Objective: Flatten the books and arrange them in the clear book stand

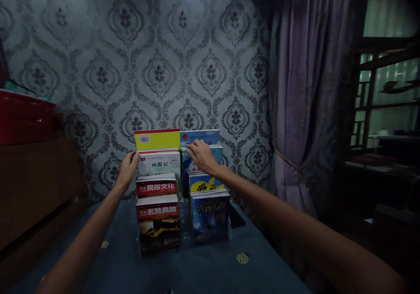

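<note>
Two rows of books stand upright in a clear stand. My left hand (128,168) is closed at the left edge of a white book (160,163) in the left row. My right hand (202,156) reaches over the right row, its bent fingers closed at the top left of a light blue book (216,154). Behind them rise a yellow book (159,140) and a blue book (210,134). Lower in front are red-topped books (158,211), a yellow-and-blue book (205,183) and a dark blue book (210,217). The fingertips' exact grip is partly hidden.
The stand rests on a blue cloth-covered surface (203,272) against a patterned wall (157,75). A red basin (24,119) sits on a brown box (36,184) at left. At right hang a tied purple curtain (295,110) and dark shelves (383,110).
</note>
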Demonstrator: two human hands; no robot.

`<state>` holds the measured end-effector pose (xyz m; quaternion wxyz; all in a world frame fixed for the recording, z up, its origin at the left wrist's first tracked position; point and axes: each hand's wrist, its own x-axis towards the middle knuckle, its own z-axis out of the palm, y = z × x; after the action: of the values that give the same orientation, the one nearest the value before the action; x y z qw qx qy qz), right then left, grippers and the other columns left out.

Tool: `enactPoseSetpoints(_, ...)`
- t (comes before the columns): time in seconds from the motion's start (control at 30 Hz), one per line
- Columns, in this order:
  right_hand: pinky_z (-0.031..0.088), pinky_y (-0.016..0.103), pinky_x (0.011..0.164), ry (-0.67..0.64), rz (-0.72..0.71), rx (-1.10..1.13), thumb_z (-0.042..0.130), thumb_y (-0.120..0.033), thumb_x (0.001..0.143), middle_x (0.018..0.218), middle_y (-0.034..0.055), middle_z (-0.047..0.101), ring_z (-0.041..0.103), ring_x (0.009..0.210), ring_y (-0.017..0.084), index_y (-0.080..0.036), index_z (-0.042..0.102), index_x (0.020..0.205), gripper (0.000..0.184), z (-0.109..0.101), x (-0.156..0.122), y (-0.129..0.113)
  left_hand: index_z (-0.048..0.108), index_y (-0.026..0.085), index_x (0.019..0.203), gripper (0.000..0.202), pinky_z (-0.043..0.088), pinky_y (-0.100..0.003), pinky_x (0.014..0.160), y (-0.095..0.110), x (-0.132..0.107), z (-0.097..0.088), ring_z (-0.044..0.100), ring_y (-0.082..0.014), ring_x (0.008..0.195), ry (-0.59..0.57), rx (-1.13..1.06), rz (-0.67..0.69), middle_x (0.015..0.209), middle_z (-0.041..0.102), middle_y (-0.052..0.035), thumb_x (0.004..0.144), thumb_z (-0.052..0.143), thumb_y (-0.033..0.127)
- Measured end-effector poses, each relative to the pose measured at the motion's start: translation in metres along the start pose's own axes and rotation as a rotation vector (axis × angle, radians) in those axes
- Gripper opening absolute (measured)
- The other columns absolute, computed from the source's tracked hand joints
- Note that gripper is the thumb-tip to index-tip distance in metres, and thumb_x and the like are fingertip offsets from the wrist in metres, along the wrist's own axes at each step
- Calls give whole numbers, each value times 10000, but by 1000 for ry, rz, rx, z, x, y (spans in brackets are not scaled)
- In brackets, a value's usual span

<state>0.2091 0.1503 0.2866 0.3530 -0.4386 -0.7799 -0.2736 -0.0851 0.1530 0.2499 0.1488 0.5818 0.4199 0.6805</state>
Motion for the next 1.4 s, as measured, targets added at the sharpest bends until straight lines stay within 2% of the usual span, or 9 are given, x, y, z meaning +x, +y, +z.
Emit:
enactPoseSetpoints(0.13, 420, 410, 937, 103, -14, 10, 472, -259, 984, 1155, 145, 626, 517, 1088, 286, -142, 663, 1191, 305, -9, 7, 2, 633, 177, 1086, 415, 529, -338, 895, 11, 11, 5, 656, -232, 1053, 23, -143, -22, 1139, 706, -86, 843, 575, 509)
enactPoseSetpoints(0.27, 325, 433, 1084, 196, -24, -14, 470, -195, 961, 1362, 179, 568, 461, 1277, 293, -104, 566, 1324, 386, -20, 31, 3, 645, 159, 1061, 409, 569, -344, 825, 18, 22, 19, 713, -212, 901, -61, -365, -96, 996, 744, -79, 885, 558, 518)
enactPoseSetpoints(0.53, 400, 413, 999, -84, -57, 60, 533, -288, 957, 1299, 133, 653, 578, 1190, 267, -154, 544, 1331, 398, -19, 73, 2, 684, 118, 1013, 386, 606, -369, 747, 17, 22, 36, 749, -236, 805, -5, -497, -254, 815, 763, -98, 958, 516, 461)
enactPoseSetpoints(0.7, 447, 387, 875, -104, -12, 79, 523, -295, 956, 1171, 114, 712, 632, 1080, 272, -174, 642, 1176, 278, -19, 82, 3, 688, 108, 1003, 366, 606, -370, 779, 19, 22, 37, 748, -234, 857, 14, -485, -220, 848, 769, -100, 985, 476, 405)
enactPoseSetpoints(0.97, 441, 393, 881, -89, 9, 98, 527, -309, 951, 1137, 104, 722, 636, 1044, 271, -184, 662, 1134, 260, -19, 81, 2, 682, 117, 969, 354, 598, -370, 802, 18, 25, 39, 742, -229, 879, 49, -472, -239, 862, 766, -102, 975, 477, 406)
enactPoseSetpoints(1.1, 416, 395, 978, -63, -6, 115, 532, -261, 940, 1238, 119, 678, 589, 1148, 266, -159, 618, 1226, 315, -21, 75, 0, 659, 136, 968, 391, 586, -373, 794, 15, 25, 39, 729, -236, 872, 18, -467, -191, 872, 751, -98, 935, 506, 495)
enactPoseSetpoints(1.23, 377, 393, 1038, 156, -45, 130, 488, -181, 929, 1285, 144, 624, 529, 1203, 268, -131, 576, 1276, 362, -27, 51, -4, 594, 159, 1043, 392, 543, -374, 882, 15, 19, 29, 689, -224, 930, 67, -306, -87, 963, 712, -87, 928, 472, 514)
enactPoseSetpoints(1.33, 409, 394, 971, 207, -87, 113, 435, -155, 937, 1138, 134, 662, 556, 1098, 275, -147, 636, 1151, 294, -29, 27, -5, 564, 173, 1124, 367, 434, -419, 1041, 20, 7, 23, 596, -259, 1118, 284, 56, 174, 1126, 651, -115, 912, 498, 466)
enactPoseSetpoints(1.4, 419, 394, 937, 169, -105, 94, 425, -144, 937, 1086, 133, 670, 565, 1047, 276, -146, 654, 1093, 277, -28, 13, -2, 569, 169, 1151, 341, 345, -447, 1112, 27, -5, 26, 528, -286, 1207, 307, 281, 394, 1196, 613, -137, 916, 486, 400)
